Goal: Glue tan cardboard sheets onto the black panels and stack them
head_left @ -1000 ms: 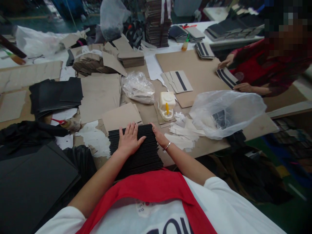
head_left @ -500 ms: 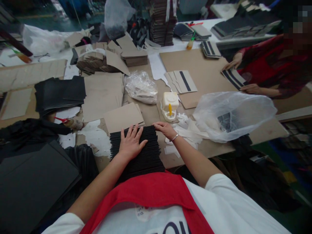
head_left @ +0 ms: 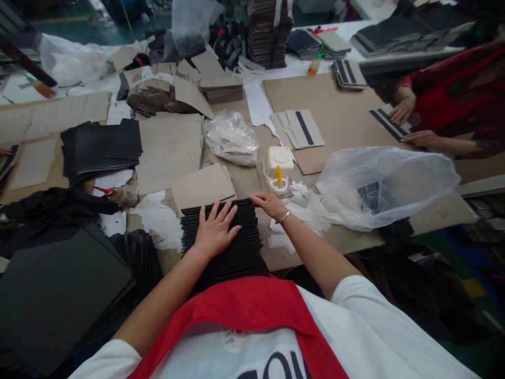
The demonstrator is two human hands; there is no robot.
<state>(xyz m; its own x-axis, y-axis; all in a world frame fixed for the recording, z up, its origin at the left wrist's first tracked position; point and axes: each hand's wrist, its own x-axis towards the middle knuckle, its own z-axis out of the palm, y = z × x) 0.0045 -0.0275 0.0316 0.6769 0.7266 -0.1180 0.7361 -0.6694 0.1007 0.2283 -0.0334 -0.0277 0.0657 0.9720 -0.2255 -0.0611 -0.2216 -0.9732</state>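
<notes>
At six o'clock on the table, one black stack shows many thin, ridged edges. The left hand lies spread over it, unclenched, hiding part; the right hand touches its far right corner, pinching or not unclear. From it, tan boards adjoin at eleven, one white container at one, one large plastic bag at two.

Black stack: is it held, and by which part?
Left hand lies flat on the black stack; right hand touches its far right corner. Whether it grips is unclear.
</notes>
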